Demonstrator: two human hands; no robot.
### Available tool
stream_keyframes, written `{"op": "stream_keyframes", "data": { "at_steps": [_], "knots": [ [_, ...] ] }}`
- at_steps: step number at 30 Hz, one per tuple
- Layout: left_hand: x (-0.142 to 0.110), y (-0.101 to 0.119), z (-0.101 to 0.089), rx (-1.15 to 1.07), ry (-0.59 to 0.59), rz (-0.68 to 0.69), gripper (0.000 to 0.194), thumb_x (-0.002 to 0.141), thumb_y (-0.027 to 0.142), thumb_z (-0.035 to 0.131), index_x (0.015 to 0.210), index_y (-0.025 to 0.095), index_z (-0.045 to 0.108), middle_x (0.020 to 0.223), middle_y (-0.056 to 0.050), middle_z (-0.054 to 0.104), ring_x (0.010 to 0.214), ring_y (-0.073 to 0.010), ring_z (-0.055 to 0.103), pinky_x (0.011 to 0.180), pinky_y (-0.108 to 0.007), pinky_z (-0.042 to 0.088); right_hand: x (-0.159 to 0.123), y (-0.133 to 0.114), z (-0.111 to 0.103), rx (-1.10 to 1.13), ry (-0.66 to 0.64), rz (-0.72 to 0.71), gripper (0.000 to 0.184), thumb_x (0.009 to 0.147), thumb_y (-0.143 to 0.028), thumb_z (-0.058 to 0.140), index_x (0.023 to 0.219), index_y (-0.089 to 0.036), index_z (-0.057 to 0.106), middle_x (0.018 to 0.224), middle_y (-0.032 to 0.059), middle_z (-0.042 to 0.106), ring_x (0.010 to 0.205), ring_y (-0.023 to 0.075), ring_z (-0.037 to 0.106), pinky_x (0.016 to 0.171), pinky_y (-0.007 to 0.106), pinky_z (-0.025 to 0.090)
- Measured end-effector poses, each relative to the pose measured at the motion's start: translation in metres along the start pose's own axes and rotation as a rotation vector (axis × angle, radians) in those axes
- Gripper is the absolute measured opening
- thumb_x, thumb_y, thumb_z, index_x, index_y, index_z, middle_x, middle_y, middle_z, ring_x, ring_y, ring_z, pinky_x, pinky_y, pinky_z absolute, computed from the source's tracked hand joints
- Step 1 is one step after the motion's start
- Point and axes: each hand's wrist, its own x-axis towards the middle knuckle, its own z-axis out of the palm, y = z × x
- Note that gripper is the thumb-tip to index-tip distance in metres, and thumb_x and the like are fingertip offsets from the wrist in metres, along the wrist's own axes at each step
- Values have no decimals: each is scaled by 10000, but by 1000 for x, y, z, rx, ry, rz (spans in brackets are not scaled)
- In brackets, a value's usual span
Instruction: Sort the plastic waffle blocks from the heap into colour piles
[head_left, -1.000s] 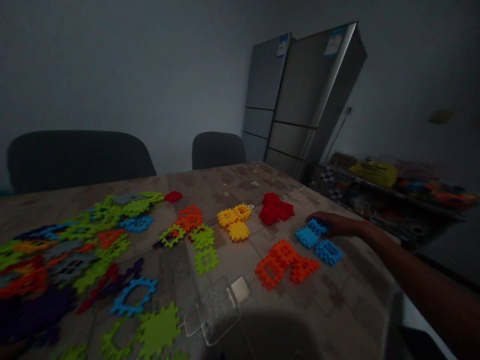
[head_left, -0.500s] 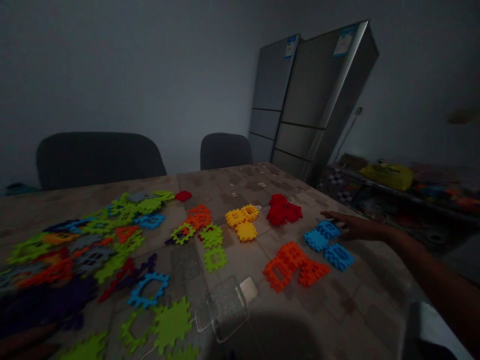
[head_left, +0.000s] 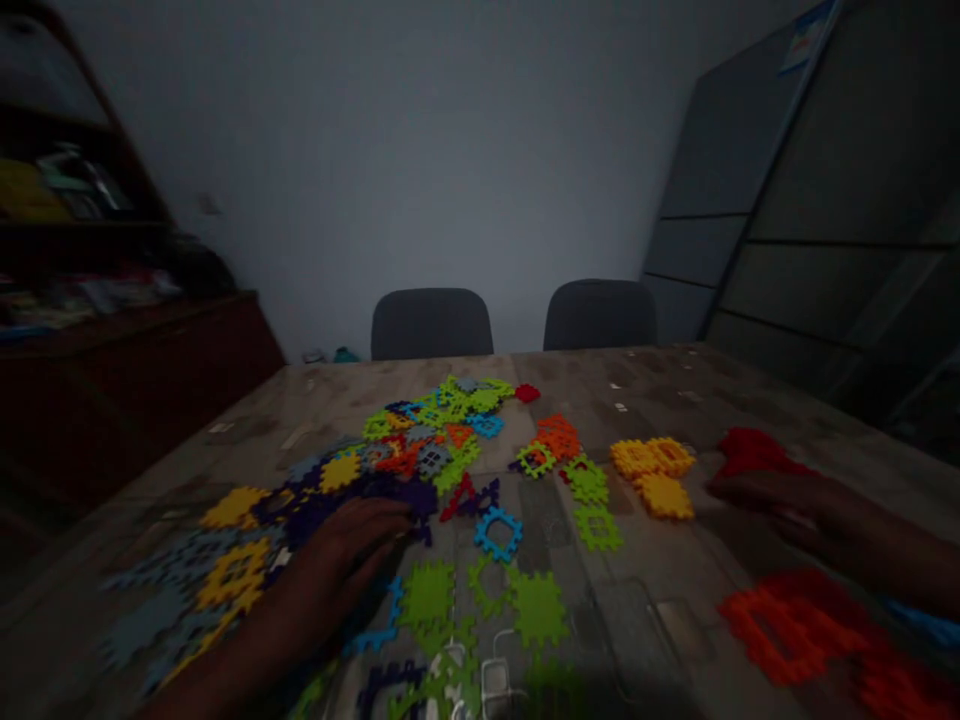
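Many flat toothed plastic pieces in green, blue, orange, yellow and purple lie spread over a patterned table point(head_left: 675, 390). My left hand point(head_left: 352, 545) rests palm down on the purple pieces point(head_left: 409, 492) in the heap, fingers stretched out. My right hand point(head_left: 780, 498) lies over the table at the right, fingers extended, just below a red cluster point(head_left: 754, 448) and right of the yellow pieces point(head_left: 652, 470). An orange cluster point(head_left: 787, 625) sits near my right forearm. A blue open frame point(head_left: 499, 533) lies between the hands. The room is dim and the picture is smeared.
Two dark chairs point(head_left: 431, 322) stand at the far side of the table. A tall grey refrigerator point(head_left: 810, 200) fills the right. A dark wooden sideboard point(head_left: 112, 370) with cluttered shelves stands at the left.
The view has swung left, so the heap now sits in the middle. My left hand has come into view onto the purple pieces. My right hand has left the blue pieces and moved towards the red cluster.
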Motion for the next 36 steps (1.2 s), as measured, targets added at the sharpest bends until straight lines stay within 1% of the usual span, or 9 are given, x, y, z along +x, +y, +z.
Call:
{"op": "stream_keyframes", "data": {
  "at_steps": [4, 8, 12, 16, 18, 21, 25, 31, 36],
  "knots": [
    [36, -11, -16, -39, -42, -32, 313, 955, 290, 404, 1133, 235, 655, 1217, -76, 640, 1147, -269, 585, 1044, -435, 460, 59, -71, 54, 27, -215, -200, 381, 953, -308, 445, 1244, -227, 677, 1281, 130, 675, 1152, 297, 643, 992, 468, 504],
    [55, -17, -22, -42, -64, -63, 281, 907, 189, 407, 1052, 189, 648, 1096, -90, 666, 1028, -253, 616, 969, -405, 493, 98, -118, 94, 54, -276, -332, 450, 878, -118, 437, 1276, -186, 636, 1285, 128, 670, 1171, 272, 623, 1002, 445, 478],
    [39, -14, -19, -80, -108, -50, 298, 934, 218, 430, 1150, 207, 635, 1212, -88, 631, 1149, -262, 565, 1044, -435, 440, 110, -154, 120, 81, -314, -337, 384, 816, -74, 511, 1118, -223, 695, 1130, 87, 725, 1037, 256, 665, 910, 394, 511],
    [8, -6, -28, -129, -166, -33, 282, 956, 285, 465, 1181, 234, 628, 1239, -79, 611, 1183, -266, 544, 1051, -425, 434, 109, -180, 138, 5, -322, -260, 276, 826, -193, 612, 1091, -189, 688, 1122, 139, 699, 1028, 298, 647, 903, 429, 497],
    [-7, 0, -37, -133, -233, -57, 313, 932, 332, 576, 1234, 255, 603, 1287, -74, 578, 1216, -281, 519, 1065, -424, 428, 109, -189, 144, -57, -343, -202, 388, 812, -265, 658, 1184, -157, 650, 1192, 180, 658, 1075, 333, 621, 918, 463, 486],
    [-24, 11, -45, -71, -355, -144, 526, 801, 282, 773, 1285, 277, 568, 1427, -76, 456, 1321, -340, 412, 1115, -487, 378, 108, -197, 151, -138, -405, -120, 584, 773, -300, 701, 1314, -121, 573, 1297, 221, 584, 1170, 374, 568, 943, 488, 471],
    [-37, 20, -38, 6, -370, -174, 591, 691, 122, 798, 1226, 224, 566, 1469, -99, 387, 1356, -361, 344, 1143, -527, 320, 105, -200, 154, -174, -425, -85, 637, 751, -286, 705, 1345, -122, 547, 1271, 215, 591, 1171, 379, 562, 953, 495, 459],
    [-31, 33, -31, -21, -242, -177, 461, 691, 154, 780, 1086, 181, 543, 1309, -103, 487, 1210, -328, 444, 1046, -468, 370, 99, -192, 155, -88, -349, -124, 612, 725, -296, 678, 1291, -96, 556, 1216, 217, 591, 1112, 361, 576, 957, 498, 454],
    [-22, 43, -39, -187, -299, -125, 363, 737, 159, 739, 1050, 223, 568, 1014, -19, 564, 987, -243, 527, 867, -344, 417, 97, -188, 154, 57, -272, -274, 523, 681, -233, 687, 1192, -175, 591, 1172, 158, 613, 1074, 335, 582, 941, 496, 468]
  ]
}}
